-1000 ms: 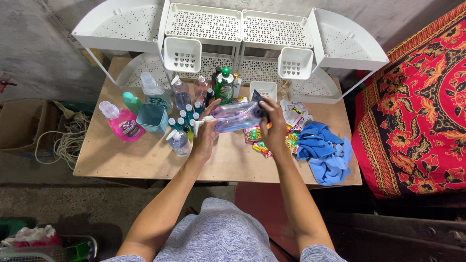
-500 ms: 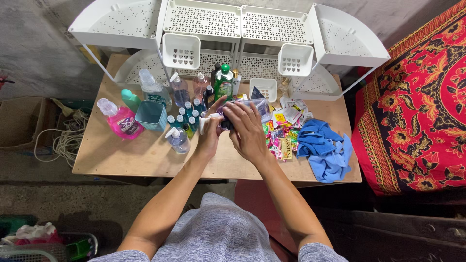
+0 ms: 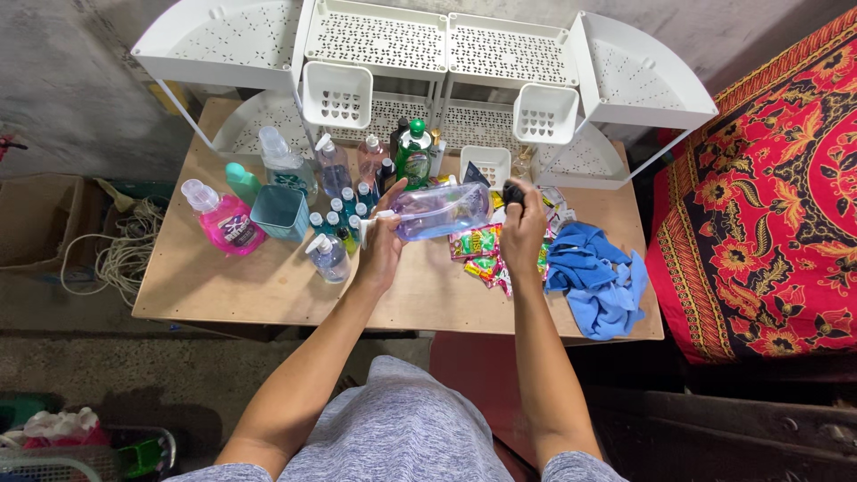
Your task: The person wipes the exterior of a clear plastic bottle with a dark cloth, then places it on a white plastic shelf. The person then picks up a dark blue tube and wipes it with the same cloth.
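Bottle (image 3: 439, 211) — clear, purple liquid, lying sideways above the bench (image 3: 268, 286), held at its white pump end. Left hand (image 3: 379, 248) has its grip clamped on that end. Right hand (image 3: 522, 228) is just off the bottle's base, fingers closed on a small dark item (too small to identify). Sachets (image 3: 478, 252) lie under the hands, blue cloth (image 3: 596, 277) to the right. Other bottles — pink one (image 3: 228, 225), green one (image 3: 412, 153) — stand left, before a white rack (image 3: 375, 40).

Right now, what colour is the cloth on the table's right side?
Blue. The crumpled cloth lies right of the right hand; the head view shows it clearly.
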